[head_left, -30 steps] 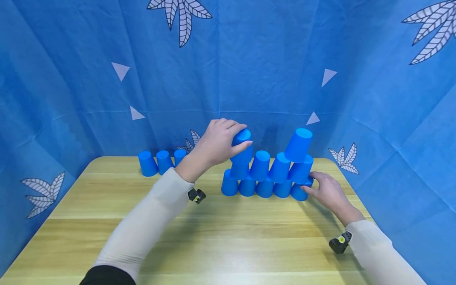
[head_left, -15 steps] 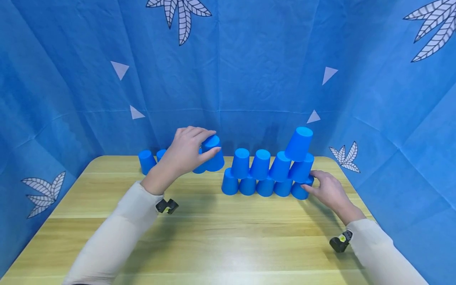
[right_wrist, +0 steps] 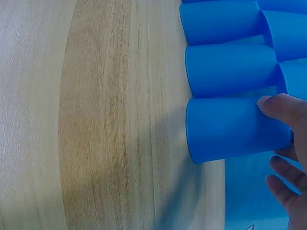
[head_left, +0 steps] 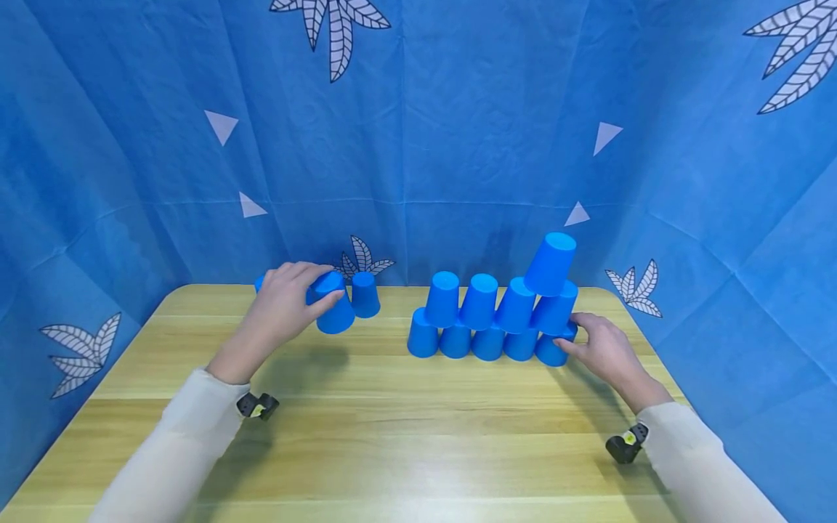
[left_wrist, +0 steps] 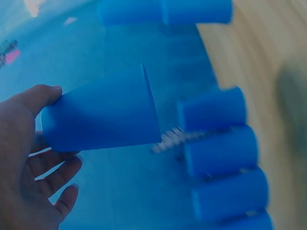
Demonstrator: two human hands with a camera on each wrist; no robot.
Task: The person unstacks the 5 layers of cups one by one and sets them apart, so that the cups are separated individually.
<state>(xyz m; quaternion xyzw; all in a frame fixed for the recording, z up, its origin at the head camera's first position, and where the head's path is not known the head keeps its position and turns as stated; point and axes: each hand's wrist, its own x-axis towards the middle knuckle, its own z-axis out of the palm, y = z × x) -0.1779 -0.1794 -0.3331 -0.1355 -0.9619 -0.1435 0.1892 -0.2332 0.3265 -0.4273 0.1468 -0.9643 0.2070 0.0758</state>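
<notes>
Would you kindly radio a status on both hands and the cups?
Left hand holds blue cup aloft. Right hand grips bottom row's right-end cup. Stack: five, four, one, bottom to top. Left hand partly blocks head view of left-side cups.

no readable text, numbers or brands in any view, blue cups (head_left: 480,303) show no lettering, yellow patches (head_left: 630,438) on black wrist cameras (head_left: 621,452) too small to read, curtain (head_left: 484,109) bears leaf prints (head_left: 340,40) and triangles (head_left: 221,125) only
</notes>
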